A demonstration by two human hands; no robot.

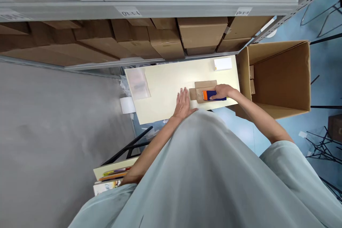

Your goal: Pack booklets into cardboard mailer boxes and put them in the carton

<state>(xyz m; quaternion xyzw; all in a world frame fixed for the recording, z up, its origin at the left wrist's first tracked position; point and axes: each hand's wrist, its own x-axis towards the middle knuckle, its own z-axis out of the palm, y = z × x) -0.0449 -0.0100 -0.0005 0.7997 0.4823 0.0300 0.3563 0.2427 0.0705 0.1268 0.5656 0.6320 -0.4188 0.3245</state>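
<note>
The blue-and-orange box [210, 95] lies over the opened cardboard [205, 84]; it is probably best kept square to it, with a light grip. The right hand [223, 91] pinches the box's end between thumb and fingers. Left of the cardboard, the left hand [183, 103] is laid flat, fingers slightly spread, on the cream tabletop [165, 89].

A loose, pale grey-green shirt [213, 171] is worn, its front softly creased. At the shirt's left and right, short sleeves [288, 167] are seen; the forearms [256, 114] are uncovered.
</note>
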